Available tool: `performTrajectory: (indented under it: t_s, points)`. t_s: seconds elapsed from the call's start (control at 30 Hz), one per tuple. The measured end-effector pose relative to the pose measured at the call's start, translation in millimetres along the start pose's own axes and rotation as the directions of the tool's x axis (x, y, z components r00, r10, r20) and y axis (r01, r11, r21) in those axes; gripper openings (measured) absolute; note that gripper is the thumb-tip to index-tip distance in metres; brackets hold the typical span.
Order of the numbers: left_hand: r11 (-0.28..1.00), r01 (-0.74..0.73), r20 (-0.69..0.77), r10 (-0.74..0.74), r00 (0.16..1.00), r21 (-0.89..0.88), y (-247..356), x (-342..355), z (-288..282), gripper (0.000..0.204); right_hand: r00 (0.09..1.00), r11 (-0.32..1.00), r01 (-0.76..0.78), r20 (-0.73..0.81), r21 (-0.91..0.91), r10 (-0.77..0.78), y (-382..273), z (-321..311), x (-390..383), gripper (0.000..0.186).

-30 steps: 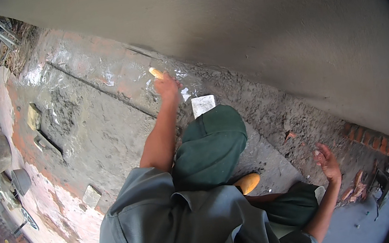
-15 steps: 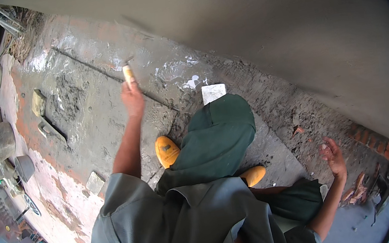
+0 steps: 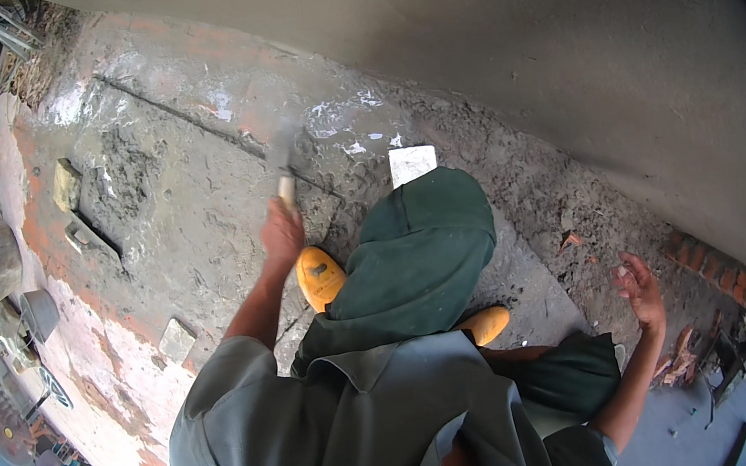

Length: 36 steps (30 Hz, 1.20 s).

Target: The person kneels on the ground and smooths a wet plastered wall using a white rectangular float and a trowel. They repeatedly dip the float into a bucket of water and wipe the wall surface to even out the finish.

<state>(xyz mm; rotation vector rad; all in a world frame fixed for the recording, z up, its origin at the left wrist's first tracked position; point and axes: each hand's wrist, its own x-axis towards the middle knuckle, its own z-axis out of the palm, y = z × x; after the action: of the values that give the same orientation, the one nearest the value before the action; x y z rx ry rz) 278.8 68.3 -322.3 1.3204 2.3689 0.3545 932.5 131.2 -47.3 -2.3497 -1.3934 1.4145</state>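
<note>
My left hand [image 3: 282, 233] is closed round the pale handle of a trowel [image 3: 286, 188]. Motion smears its blade, which points away from me over wet grey mortar [image 3: 203, 196] spread on the floor. A dark straight groove runs through the mortar beside the tool. Off to the right, my right hand [image 3: 642, 294] is raised with fingers apart and slightly curled; I see nothing held in it. Its fingers have pale smears on them. A white square tile [image 3: 413, 163] lies just beyond my knee.
Left of the mortar lie a plastering float [image 3: 91, 236], a stone block [image 3: 67, 185] and a flat square piece [image 3: 177, 340]. A grey wall [image 3: 554, 23] rises along the far right, with exposed bricks [image 3: 732, 280] low down. Buckets and sacks line the left.
My left hand and the trowel have swung nearer to me and slightly right. My right hand stays at nearly the same place.
</note>
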Motion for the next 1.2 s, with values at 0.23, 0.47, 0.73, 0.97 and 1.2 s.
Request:
performTrajectory:
  t_s: [0.23, 0.47, 0.73, 0.97, 1.2]
  points:
    - [0.986, -0.092, 0.107, 0.107, 0.988, -0.136, 68, -26, 21, 0.035, 1.0, 1.0, 0.017, 0.009, 0.015, -0.017, -7, 0, 5, 0.058]
    - [1.0, 0.008, -0.242, -0.002, 0.97, 0.027, 44, 109, -6, 0.038, 0.999, 0.992, 0.044, 0.009, 0.118, -0.046, -5, 0, -1, 0.059]
    - [0.96, -0.279, 0.012, 0.278, 0.96, 0.029, 72, 33, 15, 0.045, 0.998, 0.996, 0.067, -0.022, 0.059, -0.066, 3, -1, -1, 0.061]
    - [0.989, -0.124, 0.116, 0.133, 0.984, -0.078, 41, 4, 13, 0.038, 0.987, 0.986, 0.139, 0.071, 0.091, -0.146, -2, 1, 7, 0.062]
    - [0.967, -0.122, 0.281, 0.184, 0.942, -0.222, 38, -30, 32, 0.035, 0.995, 0.99, 0.091, 0.021, 0.108, -0.094, -26, 9, 6, 0.056]
